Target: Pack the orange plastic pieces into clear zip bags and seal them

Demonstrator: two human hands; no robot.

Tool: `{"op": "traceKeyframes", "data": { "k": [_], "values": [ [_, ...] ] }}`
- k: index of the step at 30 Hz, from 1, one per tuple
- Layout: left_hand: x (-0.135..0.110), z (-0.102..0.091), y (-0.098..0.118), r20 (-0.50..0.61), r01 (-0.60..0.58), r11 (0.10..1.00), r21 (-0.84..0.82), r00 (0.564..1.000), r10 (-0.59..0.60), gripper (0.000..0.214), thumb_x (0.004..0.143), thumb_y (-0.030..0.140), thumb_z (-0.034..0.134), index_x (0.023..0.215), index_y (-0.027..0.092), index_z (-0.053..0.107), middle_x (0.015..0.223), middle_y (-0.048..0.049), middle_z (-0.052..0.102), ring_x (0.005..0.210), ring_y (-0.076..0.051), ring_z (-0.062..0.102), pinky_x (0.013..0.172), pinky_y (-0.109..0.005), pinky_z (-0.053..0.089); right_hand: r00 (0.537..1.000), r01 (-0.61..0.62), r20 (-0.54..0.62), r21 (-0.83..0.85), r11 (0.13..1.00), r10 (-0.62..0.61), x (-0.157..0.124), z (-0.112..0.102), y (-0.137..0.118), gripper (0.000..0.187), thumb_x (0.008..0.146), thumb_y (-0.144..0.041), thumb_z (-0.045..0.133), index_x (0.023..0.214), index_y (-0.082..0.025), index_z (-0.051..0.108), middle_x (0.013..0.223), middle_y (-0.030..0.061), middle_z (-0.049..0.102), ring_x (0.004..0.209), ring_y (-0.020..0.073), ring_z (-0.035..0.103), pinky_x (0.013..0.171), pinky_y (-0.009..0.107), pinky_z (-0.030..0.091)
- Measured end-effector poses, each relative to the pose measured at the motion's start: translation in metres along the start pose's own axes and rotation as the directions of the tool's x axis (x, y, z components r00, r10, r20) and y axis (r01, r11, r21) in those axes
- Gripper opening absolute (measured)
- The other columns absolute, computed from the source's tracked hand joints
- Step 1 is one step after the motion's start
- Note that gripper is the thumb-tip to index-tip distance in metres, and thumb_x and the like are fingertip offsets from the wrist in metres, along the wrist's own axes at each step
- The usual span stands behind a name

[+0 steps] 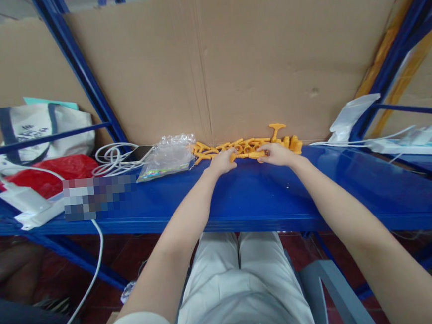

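Both hands are at the back of the blue shelf, in front of a row of orange-yellow plastic parts (pixel 203 152). Between them lies a rod-like orange plastic piece (pixel 251 154), roughly level. My left hand (pixel 223 163) is closed around its left end, and my right hand (pixel 278 155) grips its right end. Fingertips partly hide both ends. Behind my right hand a T-shaped orange part (pixel 277 129) stands upright, beside several short, stubby orange parts (pixel 296 143). What the parts belong to cannot be made out.
A clear plastic bag (pixel 168 155) with colourful bits lies left of the parts. Further left are a coiled white cable (pixel 113 157), a white power strip (pixel 42 210), a red bag (pixel 63 169) and a canvas bag (pixel 73 128). Cardboard (pixel 267 53) walls the back; another power strip (pixel 412 144) lies right.
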State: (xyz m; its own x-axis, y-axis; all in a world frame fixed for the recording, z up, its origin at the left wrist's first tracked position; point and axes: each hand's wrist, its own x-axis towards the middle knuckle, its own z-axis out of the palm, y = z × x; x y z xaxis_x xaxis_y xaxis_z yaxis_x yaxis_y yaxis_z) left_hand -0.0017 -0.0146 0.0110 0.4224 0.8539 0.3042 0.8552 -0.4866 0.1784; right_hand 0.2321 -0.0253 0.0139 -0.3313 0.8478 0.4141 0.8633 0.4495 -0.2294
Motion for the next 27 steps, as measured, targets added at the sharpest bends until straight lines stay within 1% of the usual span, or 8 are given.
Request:
{"op": "traceKeyframes", "data": {
  "k": [4, 8, 11, 14, 17, 21, 24, 27],
  "values": [
    [0.0, 0.001, -0.001, 0.01, -0.008, 0.999, 0.031, 1.0, 0.008, 0.05, 0.082, 0.019, 0.064, 0.132, 0.019, 0.056, 0.121, -0.0101, 0.07, 0.113, -0.027, 0.065, 0.094, -0.034, 0.049, 1.0, -0.024, 0.019, 0.102, 0.994, 0.023, 0.0, 0.005, 0.005, 0.03, 0.082, -0.032, 0.071, 0.107, -0.016, 0.076, 0.094, 0.0092, 0.074, 0.087, 0.0265, 0.069, 0.084, 0.042, 0.053],
    [0.0, 0.002, -0.001, 0.007, -0.013, 0.997, 0.071, 1.0, 0.012, 0.052, 0.081, 0.019, 0.065, 0.132, 0.02, 0.054, 0.122, -0.0108, 0.069, 0.114, -0.028, 0.064, 0.094, -0.035, 0.049, 0.989, -0.129, 0.101, 0.245, 0.961, 0.107, 0.001, 0.009, 0.006, 0.037, 0.083, -0.042, 0.071, 0.108, -0.015, 0.074, 0.075, 0.0058, 0.069, 0.067, 0.0219, 0.067, 0.073, 0.041, 0.055],
    [0.0, 0.001, 0.0, 0.011, -0.005, 0.997, 0.077, 1.0, 0.004, 0.051, 0.082, 0.021, 0.065, 0.132, 0.021, 0.053, 0.12, -0.0103, 0.069, 0.112, -0.028, 0.065, 0.094, -0.035, 0.049, 0.975, -0.217, 0.125, 0.388, 0.896, 0.182, 0.002, 0.01, 0.006, 0.041, 0.077, -0.042, 0.078, 0.108, -0.015, 0.071, 0.072, 0.0042, 0.068, 0.057, 0.0177, 0.063, 0.065, 0.037, 0.056],
    [-0.001, 0.001, 0.001, 0.019, 0.005, 0.997, 0.076, 1.0, -0.007, 0.05, 0.083, 0.023, 0.065, 0.132, 0.021, 0.053, 0.119, -0.0107, 0.069, 0.111, -0.028, 0.065, 0.093, -0.035, 0.049, 0.964, -0.267, 0.137, 0.52, 0.811, 0.23, 0.0, 0.01, 0.006, 0.042, 0.07, -0.037, 0.085, 0.103, -0.017, 0.068, 0.074, 0.0039, 0.068, 0.057, 0.0168, 0.064, 0.062, 0.035, 0.056],
    [-0.001, 0.001, 0.002, 0.026, 0.013, 0.997, 0.075, 1.0, -0.015, 0.05, 0.084, 0.027, 0.066, 0.132, 0.02, 0.052, 0.118, -0.012, 0.069, 0.109, -0.029, 0.065, 0.091, -0.036, 0.05, 0.955, -0.296, 0.186, 0.615, 0.731, 0.23, -0.002, 0.009, 0.007, 0.045, 0.066, -0.028, 0.087, 0.103, -0.019, 0.063, 0.074, 0.0024, 0.069, 0.06, 0.0169, 0.066, 0.063, 0.034, 0.057],
    [-0.001, 0.002, 0.002, 0.005, 0.009, 0.998, 0.064, 1.0, -0.009, 0.05, 0.085, 0.03, 0.067, 0.132, 0.021, 0.052, 0.118, -0.0119, 0.068, 0.109, -0.028, 0.065, 0.092, -0.036, 0.049, 0.945, -0.326, 0.208, 0.688, 0.648, 0.254, -0.005, 0.005, 0.008, 0.04, 0.068, -0.019, 0.085, 0.099, -0.019, 0.058, 0.077, 0.0024, 0.069, 0.065, 0.0157, 0.068, 0.069, 0.034, 0.058],
    [-0.001, 0.003, 0.001, -0.005, 0.001, 0.998, 0.066, 1.0, -0.001, 0.05, 0.085, 0.031, 0.068, 0.132, 0.02, 0.052, 0.116, -0.0118, 0.069, 0.109, -0.028, 0.065, 0.092, -0.036, 0.049, 0.934, -0.354, 0.232, 0.686, 0.636, 0.27, -0.007, 0.002, 0.006, 0.032, 0.072, -0.028, 0.085, 0.09, -0.018, 0.06, 0.082, 0.0066, 0.072, 0.066, 0.0164, 0.069, 0.07, 0.034, 0.059],
    [0.0, 0.003, 0.0, -0.004, 0.003, 0.997, 0.074, 1.0, -0.003, 0.049, 0.085, 0.032, 0.069, 0.13, 0.02, 0.052, 0.115, -0.0116, 0.069, 0.11, -0.028, 0.064, 0.093, -0.036, 0.049, 0.93, -0.367, 0.271, 0.662, 0.654, 0.249, -0.008, 0.0, 0.003, 0.037, 0.075, -0.048, 0.081, 0.079, -0.016, 0.063, 0.082, 0.011, 0.074, 0.062, 0.0167, 0.069, 0.062, 0.031, 0.058]
  ]
}}
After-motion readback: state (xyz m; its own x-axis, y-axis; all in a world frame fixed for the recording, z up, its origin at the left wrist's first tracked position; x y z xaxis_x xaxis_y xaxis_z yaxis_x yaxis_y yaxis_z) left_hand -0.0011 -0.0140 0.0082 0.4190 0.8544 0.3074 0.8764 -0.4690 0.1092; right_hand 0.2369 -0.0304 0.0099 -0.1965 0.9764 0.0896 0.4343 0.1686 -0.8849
